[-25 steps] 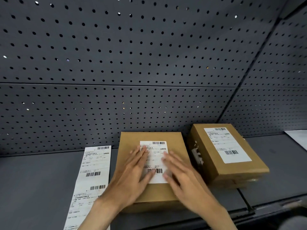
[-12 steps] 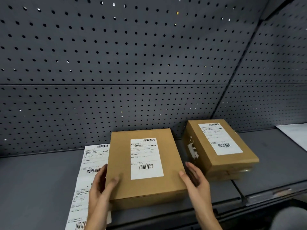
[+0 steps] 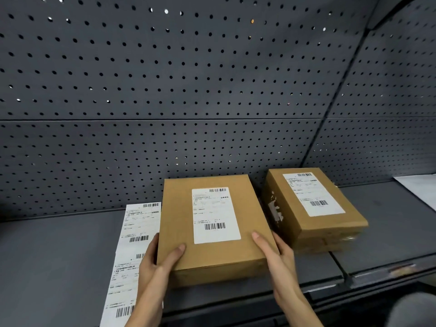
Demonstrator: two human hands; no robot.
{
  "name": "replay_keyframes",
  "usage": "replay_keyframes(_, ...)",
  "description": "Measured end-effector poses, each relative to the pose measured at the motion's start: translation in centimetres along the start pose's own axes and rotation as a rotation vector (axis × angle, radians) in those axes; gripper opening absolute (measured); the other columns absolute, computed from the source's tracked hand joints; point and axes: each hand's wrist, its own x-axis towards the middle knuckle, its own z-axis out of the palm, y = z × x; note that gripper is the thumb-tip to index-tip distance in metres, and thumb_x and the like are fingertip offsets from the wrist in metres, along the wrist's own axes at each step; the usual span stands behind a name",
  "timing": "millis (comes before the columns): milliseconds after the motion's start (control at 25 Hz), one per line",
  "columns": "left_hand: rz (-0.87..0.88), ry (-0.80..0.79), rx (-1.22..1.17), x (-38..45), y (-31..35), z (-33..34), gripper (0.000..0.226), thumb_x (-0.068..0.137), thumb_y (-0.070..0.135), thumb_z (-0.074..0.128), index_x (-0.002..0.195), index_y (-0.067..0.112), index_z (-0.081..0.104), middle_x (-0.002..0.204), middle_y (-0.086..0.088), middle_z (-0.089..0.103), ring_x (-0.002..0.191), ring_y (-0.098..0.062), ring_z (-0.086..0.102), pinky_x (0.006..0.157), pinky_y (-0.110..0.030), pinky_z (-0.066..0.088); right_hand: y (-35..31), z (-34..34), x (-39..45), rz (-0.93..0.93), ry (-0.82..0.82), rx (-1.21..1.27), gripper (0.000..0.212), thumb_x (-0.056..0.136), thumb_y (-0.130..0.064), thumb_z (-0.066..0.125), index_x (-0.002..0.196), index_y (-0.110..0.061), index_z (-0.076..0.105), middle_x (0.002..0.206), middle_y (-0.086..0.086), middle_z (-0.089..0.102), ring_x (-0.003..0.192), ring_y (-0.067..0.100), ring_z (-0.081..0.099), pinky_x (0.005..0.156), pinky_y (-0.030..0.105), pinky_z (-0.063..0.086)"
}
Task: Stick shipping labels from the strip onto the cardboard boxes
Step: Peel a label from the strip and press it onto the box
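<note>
Gripping flat rectangular cardboard box (image 3: 212,253), hands (image 3: 155,263)

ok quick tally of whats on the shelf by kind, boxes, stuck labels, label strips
cardboard boxes: 2 (held box, box on the right)
labels stuck on boxes: 2 (one, the other)
label strips: 1
total: 5
A white sheet at the right edge is cut off, not counted.
</note>
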Motion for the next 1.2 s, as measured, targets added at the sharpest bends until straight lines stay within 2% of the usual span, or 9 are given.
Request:
replay_keyframes(80,0.055,-0.009,-0.015,-0.8,1.5,0.9,0.061,0.08,0.011,0.076,0.136,0.019,0.055,0.117,0.001,0.072,0.109,-0.018,0.067,0.097,-0.036,0.049,-2.0,-0.4,-0.6,-0.056,-0.001,-0.006,0.043,0.079,-0.03,0.083,0.119,-0.024,0.068,0.1,-0.013,0.079,0.093,0.004,0.073,0.085,0.023,0.052)
replay_keyframes(200,0.135,-0.064,-0.031,-2.1,3.7,2.7,0.071,0.07,0.021,0.082,0.136,0.023,0.056,0.118,0.004,0.073,0.107,-0.012,0.069,0.1,-0.036,0.049,-5.6,-1.8,-1.1,-0.134,0.004,0.008,0.023,0.082,-0.024,0.081,0.098,-0.03,0.066,0.09,-0.018,0.076,0.088,0.0,0.07,0.075,0.019,0.049)
replay_keyframes(280,0.175,-0.111,-0.048,-2.7,4.5,5.0,0.081,0.063,0.023,0.087,0.137,0.025,0.054,0.119,0.006,0.073,0.105,-0.005,0.069,0.095,-0.028,0.049,-7.9,-3.8,-0.5,-0.183,0.009,0.003,0.032,0.078,-0.032,0.084,0.104,-0.026,0.069,0.096,-0.017,0.075,0.093,0.003,0.069,0.075,0.027,0.055)
replay_keyframes(400,0.166,-0.168,-0.068,-3.1,4.2,10.3,0.082,0.073,0.024,0.085,0.145,0.023,0.044,0.119,0.013,0.07,0.099,0.005,0.068,0.085,-0.014,0.052,-10.8,-8.1,1.3,-0.217,0.059,-0.081,0.073,0.063,-0.053,0.087,0.124,-0.017,0.069,0.116,-0.001,0.073,0.106,0.019,0.066,0.088,0.04,0.054)
replay_keyframes(520,0.105,-0.258,-0.067,-3.6,3.1,16.3,0.08,0.083,0.023,0.077,0.15,0.024,0.034,0.121,0.012,0.067,0.099,0.003,0.067,0.074,-0.005,0.051,-13.2,-13.0,3.5,-0.183,0.065,-0.088,0.058,0.064,-0.046,0.086,0.109,-0.01,0.073,0.11,0.01,0.074,0.096,0.023,0.065,0.077,0.035,0.046)
replay_keyframes(680,0.032,-0.34,-0.068,-3.7,1.3,22.5,0.089,0.081,0.031,0.079,0.152,0.03,0.027,0.129,0.007,0.064,0.111,-0.009,0.065,0.099,-0.03,0.052,-14.8,-18.3,5.9,-0.156,0.128,-0.068,0.066,0.059,-0.047,0.088,0.108,-0.006,0.074,0.106,0.01,0.075,0.097,0.025,0.064,0.081,0.037,0.045)
replay_keyframes(760,0.021,-0.342,-0.031,-3.5,0.6,24.5,0.098,0.069,0.044,0.081,0.151,0.035,0.027,0.133,0.008,0.061,0.116,-0.012,0.063,0.105,-0.039,0.049,-15.2,-19.8,6.8,-0.136,0.153,-0.044,0.056,0.066,-0.041,0.088,0.107,-0.005,0.074,0.107,0.012,0.074,0.095,0.025,0.063,0.082,0.037,0.044)
replay_keyframes(1040,-0.017,-0.322,-0.037,-3.7,-0.1,27.0,0.098,0.071,0.046,0.077,0.151,0.038,0.022,0.145,0.01,0.046,0.123,-0.013,0.054,0.105,-0.039,0.047,-15.9,-21.6,8.8,-0.117,0.21,-0.028,0.041,0.082,-0.033,0.08,0.108,-0.002,0.071,0.109,0.014,0.07,0.094,0.023,0.061,0.08,0.035,0.045)
replay_keyframes(1200,-0.115,-0.307,-0.138,-3.8,0.7,27.0,0.094,0.074,0.031,0.081,0.149,0.034,0.025,0.14,0.006,0.047,0.115,-0.016,0.058,0.087,-0.032,0.053,-15.8,-22.4,9.3,-0.101,0.316,-0.095,0.074,0.07,-0.04,0.089,0.123,0.003,0.06,0.12,0.016,0.065,0.107,0.028,0.06,0.085,0.039,0.05)
